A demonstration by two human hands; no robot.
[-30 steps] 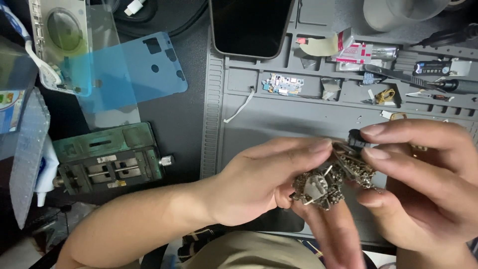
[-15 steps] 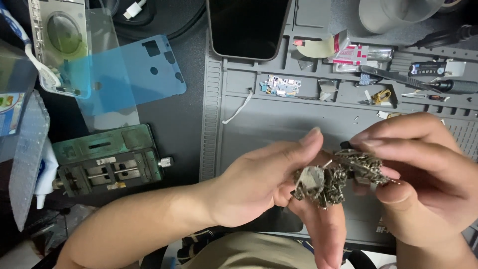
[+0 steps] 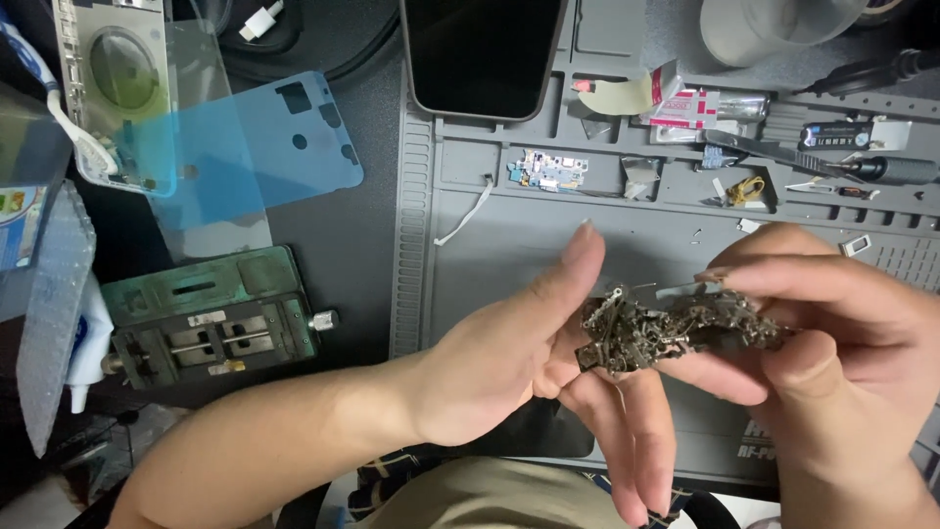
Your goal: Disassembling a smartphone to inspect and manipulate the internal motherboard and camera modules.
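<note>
The left hand (image 3: 509, 362) is lying palm up, fingers pointing toward five o'clock and thumb toward one, while the right hand (image 3: 832, 353) is curling inward, fingertips pinching toward nine o'clock.

The left hand (image 3: 509, 362) has opened flat under the metal clump (image 3: 666, 328).
</note>
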